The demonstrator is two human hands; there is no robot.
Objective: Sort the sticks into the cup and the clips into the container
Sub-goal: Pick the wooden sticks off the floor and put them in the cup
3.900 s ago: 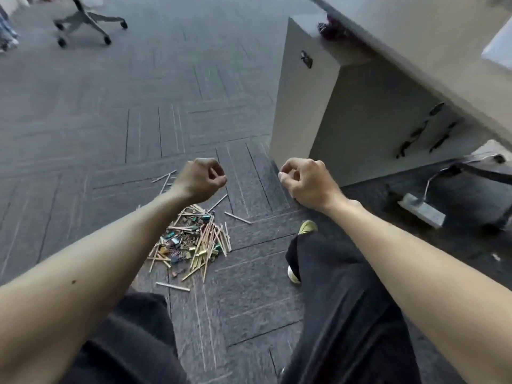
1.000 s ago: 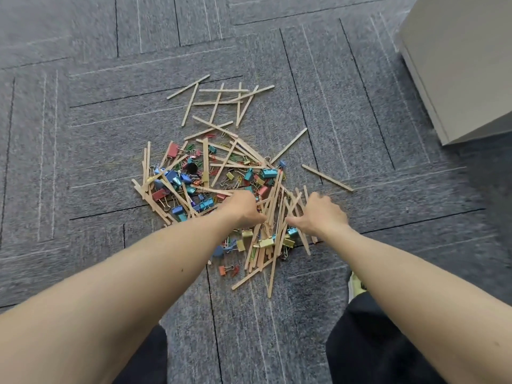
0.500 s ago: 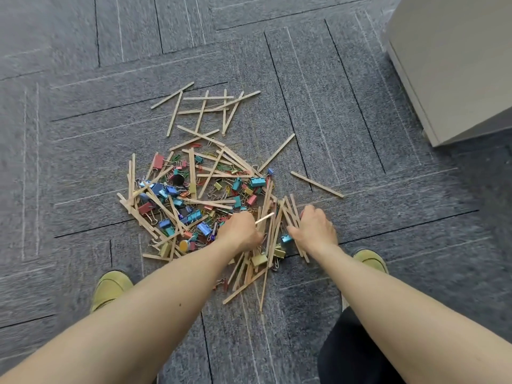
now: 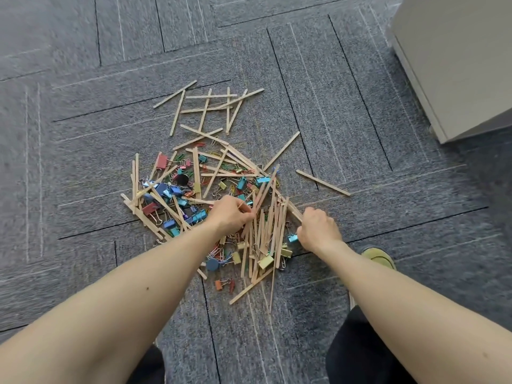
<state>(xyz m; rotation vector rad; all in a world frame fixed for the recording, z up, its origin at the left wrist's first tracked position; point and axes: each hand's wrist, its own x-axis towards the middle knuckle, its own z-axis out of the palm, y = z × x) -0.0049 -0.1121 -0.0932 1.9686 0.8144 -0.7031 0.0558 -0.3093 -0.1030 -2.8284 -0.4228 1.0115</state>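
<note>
Two hands work the sticks (image 4: 263, 234): left hand (image 4: 231, 214) seemingly pinching one, right hand (image 4: 318, 231) gripping another.

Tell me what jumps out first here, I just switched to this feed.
A jumbled pile of wooden sticks and coloured clips sprawls across the grey carpet mid-frame. Both hands are in its near edge: the left hand and the right hand each pinch sticks. A pale cabinet fills the top right corner; no cup or container shows.

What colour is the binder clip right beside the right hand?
Light blue; the binder clip shows best in the head view, the only one.
</note>
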